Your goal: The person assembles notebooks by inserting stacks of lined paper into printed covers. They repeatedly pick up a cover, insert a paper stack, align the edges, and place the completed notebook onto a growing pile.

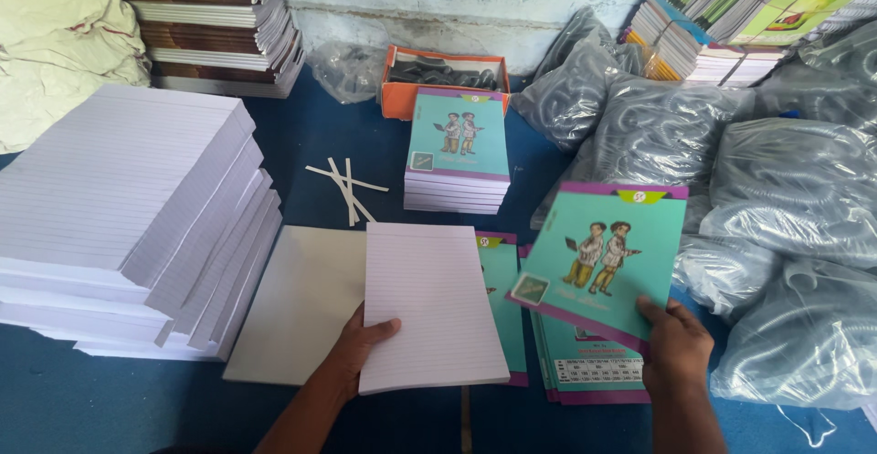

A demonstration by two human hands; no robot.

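Observation:
My left hand grips the near left edge of a thin block of white ruled paper, which lies partly over a teal cover on the blue surface. My right hand holds a teal and purple notebook cover by its lower right corner, lifted and tilted above a low pile of the same covers. A grey board sheet lies under the left side of the ruled block.
Tall stacks of ruled paper stand at the left. A stack of finished teal notebooks sits further back, behind it an orange box. Clear bags of plastic coils fill the right. White strips lie in the middle.

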